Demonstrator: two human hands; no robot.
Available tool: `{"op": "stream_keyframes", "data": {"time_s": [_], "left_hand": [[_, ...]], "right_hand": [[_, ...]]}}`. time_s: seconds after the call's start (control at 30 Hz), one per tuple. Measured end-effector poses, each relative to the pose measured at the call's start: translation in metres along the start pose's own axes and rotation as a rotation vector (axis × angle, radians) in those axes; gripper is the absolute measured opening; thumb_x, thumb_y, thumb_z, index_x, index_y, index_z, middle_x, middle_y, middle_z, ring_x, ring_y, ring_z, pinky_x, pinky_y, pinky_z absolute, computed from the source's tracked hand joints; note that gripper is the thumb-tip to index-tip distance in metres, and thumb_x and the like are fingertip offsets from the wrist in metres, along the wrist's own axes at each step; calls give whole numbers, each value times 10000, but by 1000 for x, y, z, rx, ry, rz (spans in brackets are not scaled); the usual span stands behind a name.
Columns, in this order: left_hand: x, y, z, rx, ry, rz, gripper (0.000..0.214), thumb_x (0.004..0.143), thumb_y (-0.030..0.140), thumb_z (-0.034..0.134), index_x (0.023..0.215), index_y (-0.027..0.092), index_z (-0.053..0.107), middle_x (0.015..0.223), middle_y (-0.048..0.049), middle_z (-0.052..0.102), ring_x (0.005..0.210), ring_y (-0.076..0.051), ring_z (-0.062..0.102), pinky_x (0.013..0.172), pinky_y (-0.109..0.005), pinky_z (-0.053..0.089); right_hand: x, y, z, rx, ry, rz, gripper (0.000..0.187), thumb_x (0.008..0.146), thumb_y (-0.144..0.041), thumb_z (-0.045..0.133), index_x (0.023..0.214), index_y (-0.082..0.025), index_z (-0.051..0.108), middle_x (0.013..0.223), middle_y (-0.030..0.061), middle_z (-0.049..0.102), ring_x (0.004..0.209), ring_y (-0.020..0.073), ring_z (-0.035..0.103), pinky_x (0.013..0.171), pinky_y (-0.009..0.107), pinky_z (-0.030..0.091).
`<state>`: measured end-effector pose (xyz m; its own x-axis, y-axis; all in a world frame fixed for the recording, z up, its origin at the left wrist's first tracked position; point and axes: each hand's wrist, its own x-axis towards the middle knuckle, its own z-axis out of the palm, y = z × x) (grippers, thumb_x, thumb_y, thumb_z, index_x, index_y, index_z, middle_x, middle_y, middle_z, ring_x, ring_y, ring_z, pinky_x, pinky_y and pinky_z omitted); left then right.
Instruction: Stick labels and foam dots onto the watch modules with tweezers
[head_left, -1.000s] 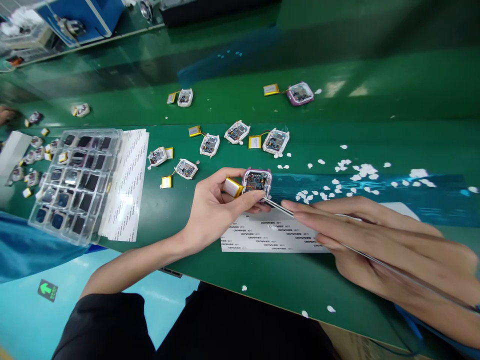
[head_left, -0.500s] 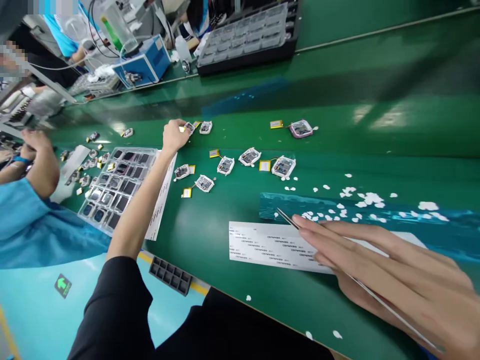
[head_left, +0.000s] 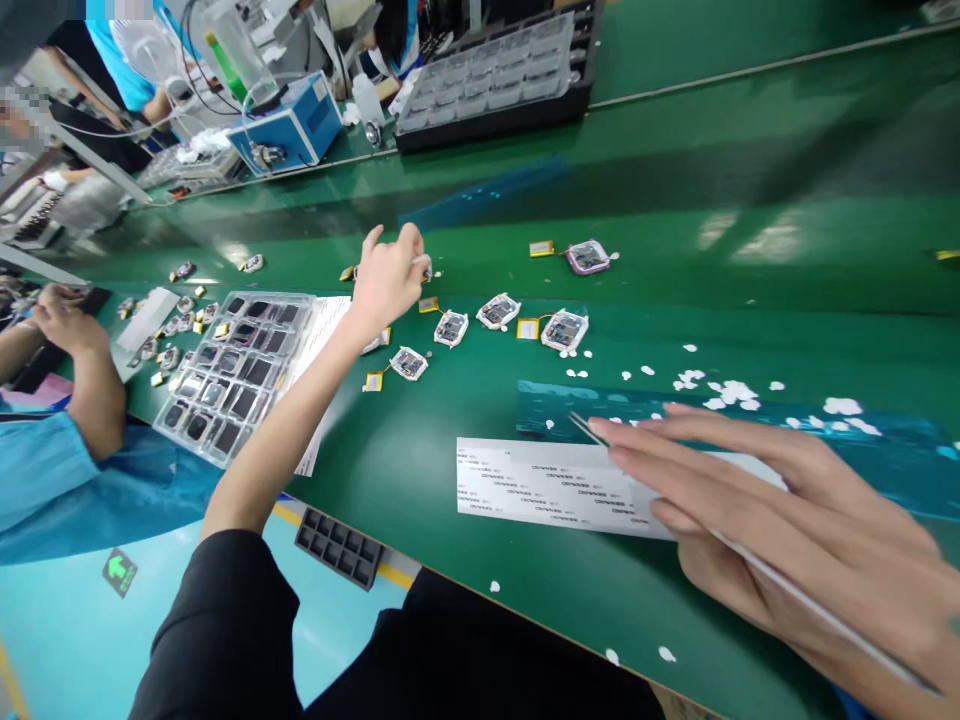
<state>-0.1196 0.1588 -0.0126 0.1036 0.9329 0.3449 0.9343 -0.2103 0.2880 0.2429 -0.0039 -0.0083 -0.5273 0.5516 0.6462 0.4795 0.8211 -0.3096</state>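
My right hand (head_left: pixel 795 530) is closed around metal tweezers (head_left: pixel 589 430). Their tips point left above a blue film strip (head_left: pixel 536 410) that carries small white stickers (head_left: pixel 735 392). Beneath the hand lies a white printed sheet (head_left: pixel 517 485). My left hand (head_left: pixel 390 275) is over the far belt, thumb and forefinger apart, other fingers curled. Part of a small watch-like module (head_left: pixel 428 270) shows at its right edge, and a yellow battery (head_left: pixel 346 272) to its left. Nearer lie white-framed modules (head_left: pixel 498 312) with wired batteries (head_left: pixel 528 328). A purple-framed module (head_left: pixel 588 257) sits farther right.
A clear tray of dark screens (head_left: pixel 255 372) lies left, beside another printed sheet (head_left: pixel 324 335). A co-worker's hand (head_left: pixel 67 315) is at far left. Behind stand a blue box (head_left: pixel 289 125) and a black tray (head_left: pixel 495 120). A black compartment tray (head_left: pixel 339 547) is at the front edge.
My left hand has moved right from the module it was touching; a battery now shows left of it. The purple-framed module has shifted left. The tweezers have moved slightly right.
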Motion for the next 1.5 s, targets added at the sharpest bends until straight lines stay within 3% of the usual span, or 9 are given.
{"op": "stream_keyframes", "data": {"time_s": [0.1, 0.23, 0.33, 0.47, 0.73, 1.0, 1.17, 1.37, 1.5], "left_hand": [[-33, 66, -4, -481, -50, 5, 98, 979, 238, 558, 1016, 176, 625, 823, -43, 748, 793, -203, 710, 921, -389, 566], [-89, 143, -8, -1135, -313, -67, 152, 1032, 309, 543, 994, 168, 584, 868, -58, 738, 739, -148, 682, 717, -277, 552], [-122, 169, -9, -1223, -438, -94, 151, 1061, 316, 534, 981, 188, 547, 756, -1, 650, 639, -110, 587, 614, -241, 469], [-139, 174, -7, -1354, -516, -208, 130, 1081, 323, 516, 1044, 199, 514, 713, 20, 633, 575, -115, 614, 556, -237, 449], [-145, 173, -4, -1428, -351, -212, 165, 1016, 184, 596, 1170, 146, 641, 836, -27, 738, 725, -132, 727, 608, -202, 516], [-156, 176, -9, -1070, -231, -133, 244, 1015, 215, 563, 1212, 163, 698, 684, 23, 628, 535, -96, 487, 486, -214, 400], [-157, 176, -10, -963, -155, -47, 270, 1010, 201, 547, 1234, 182, 695, 954, -36, 793, 654, -121, 656, 612, -231, 553], [-157, 174, -11, -882, -172, -17, 281, 1006, 216, 535, 1230, 167, 697, 941, -44, 809, 650, -132, 682, 629, -244, 578], [-156, 174, -11, -848, -124, -10, 227, 979, 209, 556, 1145, 182, 709, 903, -29, 804, 651, -126, 699, 630, -226, 575]], "right_hand": [[8, -2, 2, 10, 80, -31, 355, 985, 13, 513, 1194, -225, 673, 1007, 50, 776, 995, 252, 728, 867, 412, 636], [11, -4, 5, -139, 123, 46, 379, 985, 63, 474, 1148, -234, 642, 753, -51, 680, 620, 115, 655, 558, 239, 517], [11, -3, 5, -199, 88, 41, 179, 1072, -96, 551, 1203, -194, 624, 785, -35, 715, 573, 91, 647, 479, 224, 450], [11, -2, 6, -134, -25, 55, 36, 1093, -232, 605, 1111, -202, 610, 843, -12, 735, 608, 99, 675, 480, 222, 460], [8, -5, 11, -65, 6, 89, 95, 1052, -139, 650, 1117, -205, 631, 907, 4, 772, 702, 107, 728, 521, 201, 503], [6, -9, 16, -131, -14, 53, 274, 994, 4, 578, 1162, -202, 646, 921, -8, 786, 723, 117, 751, 555, 204, 555], [6, -9, 9, -243, -96, -62, 359, 971, 40, 504, 1189, -204, 650, 1037, 9, 805, 717, 138, 760, 653, 246, 632], [1, -7, 9, -267, -83, -97, 345, 975, 49, 533, 1215, -166, 657, 1089, 44, 803, 781, 149, 775, 728, 239, 641], [6, -11, 11, -198, -83, -14, 274, 1042, -32, 481, 1177, -202, 648, 1017, 3, 804, 721, 124, 760, 596, 212, 594]]}}
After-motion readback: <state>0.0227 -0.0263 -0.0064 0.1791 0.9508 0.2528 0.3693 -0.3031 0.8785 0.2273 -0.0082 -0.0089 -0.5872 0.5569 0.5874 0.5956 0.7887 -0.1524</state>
